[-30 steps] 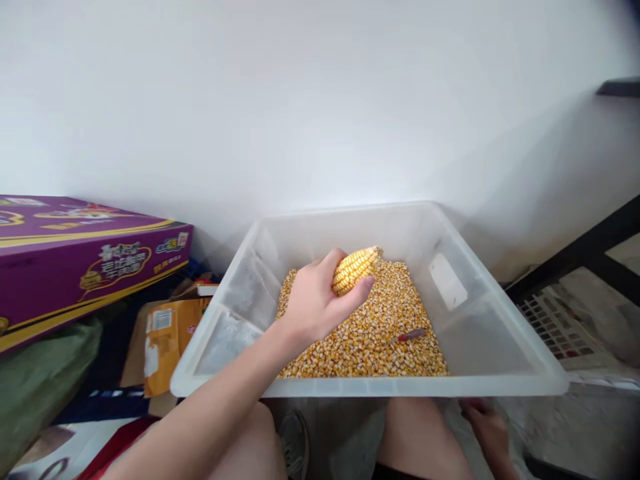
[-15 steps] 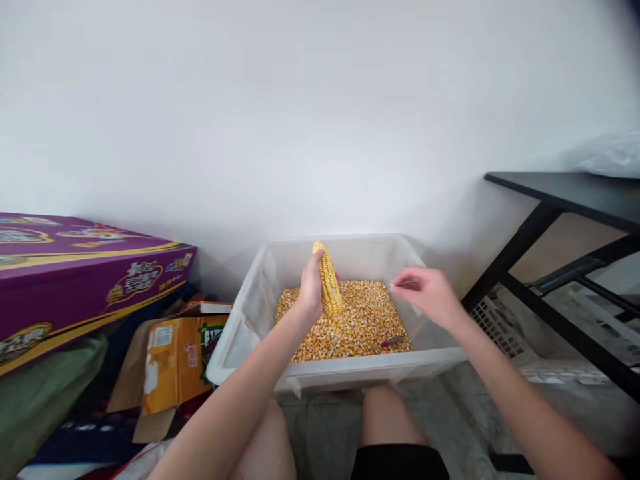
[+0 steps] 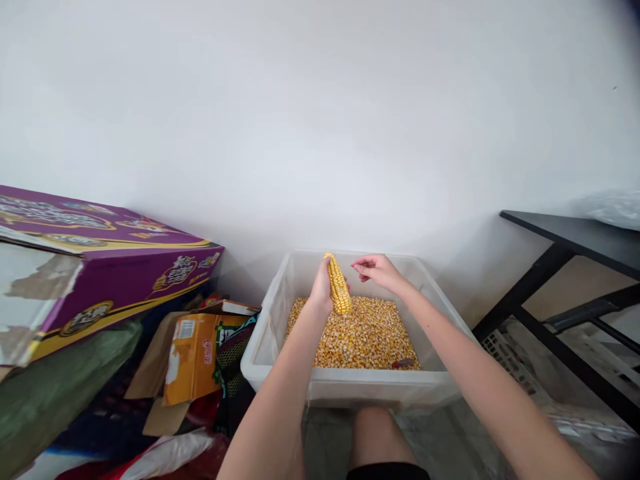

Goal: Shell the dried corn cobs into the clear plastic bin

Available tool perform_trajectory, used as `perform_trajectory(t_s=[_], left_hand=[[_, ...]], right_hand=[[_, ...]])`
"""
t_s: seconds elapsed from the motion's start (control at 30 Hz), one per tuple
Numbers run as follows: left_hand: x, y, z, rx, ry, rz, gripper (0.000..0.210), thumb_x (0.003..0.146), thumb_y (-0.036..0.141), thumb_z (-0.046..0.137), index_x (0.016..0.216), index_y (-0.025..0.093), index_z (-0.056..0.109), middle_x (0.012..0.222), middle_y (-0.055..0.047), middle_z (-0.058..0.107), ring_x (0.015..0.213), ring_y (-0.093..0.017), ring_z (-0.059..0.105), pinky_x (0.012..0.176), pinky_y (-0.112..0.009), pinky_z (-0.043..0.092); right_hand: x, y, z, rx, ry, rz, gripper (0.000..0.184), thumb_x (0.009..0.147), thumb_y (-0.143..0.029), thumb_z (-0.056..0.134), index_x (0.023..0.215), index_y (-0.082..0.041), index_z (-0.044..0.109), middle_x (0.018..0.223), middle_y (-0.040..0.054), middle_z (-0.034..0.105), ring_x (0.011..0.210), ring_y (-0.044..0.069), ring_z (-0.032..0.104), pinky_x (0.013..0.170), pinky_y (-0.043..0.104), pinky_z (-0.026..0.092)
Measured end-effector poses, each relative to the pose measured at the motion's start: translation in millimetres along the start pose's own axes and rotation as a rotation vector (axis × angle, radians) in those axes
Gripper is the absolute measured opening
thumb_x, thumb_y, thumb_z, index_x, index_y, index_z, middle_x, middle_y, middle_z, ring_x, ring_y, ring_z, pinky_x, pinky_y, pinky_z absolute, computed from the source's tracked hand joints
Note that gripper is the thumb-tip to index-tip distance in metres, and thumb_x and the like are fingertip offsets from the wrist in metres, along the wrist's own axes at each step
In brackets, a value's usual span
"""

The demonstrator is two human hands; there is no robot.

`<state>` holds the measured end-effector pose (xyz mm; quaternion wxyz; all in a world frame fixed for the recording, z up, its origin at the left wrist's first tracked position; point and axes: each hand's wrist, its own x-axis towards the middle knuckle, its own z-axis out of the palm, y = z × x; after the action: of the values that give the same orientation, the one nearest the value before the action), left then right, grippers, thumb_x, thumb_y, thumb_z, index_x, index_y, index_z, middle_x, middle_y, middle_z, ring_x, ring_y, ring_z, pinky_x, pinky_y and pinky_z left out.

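Note:
My left hand is wrapped round an ear of corn, which it holds tilted, most kernels still on the cob. Beside it, a short gap to the right, my right hand has its thumb and fingers pinched together. Whatever sits between those fingertips is too small to make out. Both hands are over a translucent plastic tub with a thick layer of loose corn kernels in it. A small reddish tool-like object lies on the kernels near the front wall, partly buried.
To the left lie a purple printed carton, an opened orange box and a green bag. A black-framed table stands at the right, with a plastic basket beneath. A white wall rises behind the tub.
My right hand has moved left, closer to the ear of corn. The left hand keeps its hold on the ear. The whole view has shifted slightly.

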<state>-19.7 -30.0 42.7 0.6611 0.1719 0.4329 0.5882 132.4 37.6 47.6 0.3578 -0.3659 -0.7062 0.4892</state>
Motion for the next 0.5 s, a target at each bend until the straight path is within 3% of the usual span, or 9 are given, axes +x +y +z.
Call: perform_trajectory(t_s=[0.1, 0.2, 0.33, 0.5], left_hand=[[1.9, 0.1, -1.0, 0.077, -0.031, -0.006, 0.051, 0.084, 0.064, 0.041, 0.089, 0.015, 0.057, 0.059, -0.005, 0.058, 0.047, -0.019, 0.059, 0.047, -0.031, 0.049], [3.2, -1.6, -1.2, 0.13, -0.024, 0.089, 0.051, 0.082, 0.064, 0.047, 0.084, 0.015, 0.058, 0.057, -0.005, 0.058, 0.05, -0.018, 0.06, 0.049, -0.029, 0.05], [4.4, -1.4, -3.8, 0.159, 0.016, 0.231, 0.052, 0.075, 0.067, 0.056, 0.072, 0.016, 0.055, 0.052, -0.002, 0.052, 0.054, -0.017, 0.06, 0.052, -0.026, 0.049], [8.5, -0.3, -6.5, 0.178, 0.078, 0.332, 0.053, 0.073, 0.069, 0.057, 0.072, 0.017, 0.055, 0.055, 0.001, 0.049, 0.055, -0.014, 0.056, 0.051, -0.023, 0.045]], right_hand=[[-1.6, 2.4, 20.7, 0.15, -0.002, 0.019, 0.034, 0.076, -0.049, 0.067, 0.086, -0.016, 0.066, 0.063, 0.0005, 0.06, 0.055, 0.013, 0.058, 0.058, 0.03, 0.052], [-10.5, 5.6, 34.4, 0.222, 0.001, 0.035, 0.034, 0.076, -0.049, 0.068, 0.087, -0.017, 0.062, 0.068, 0.0009, 0.062, 0.059, 0.014, 0.061, 0.057, 0.029, 0.054], [-21.4, 5.2, 40.8, 0.201, -0.022, 0.062, 0.033, 0.078, -0.049, 0.066, 0.088, -0.019, 0.057, 0.075, 0.001, 0.061, 0.063, 0.013, 0.061, 0.052, 0.024, 0.052], [-30.5, -0.3, 54.2, 0.176, -0.065, 0.126, 0.041, 0.079, -0.054, 0.064, 0.104, -0.025, 0.049, 0.077, -0.0014, 0.056, 0.066, 0.015, 0.059, 0.045, 0.023, 0.052]])
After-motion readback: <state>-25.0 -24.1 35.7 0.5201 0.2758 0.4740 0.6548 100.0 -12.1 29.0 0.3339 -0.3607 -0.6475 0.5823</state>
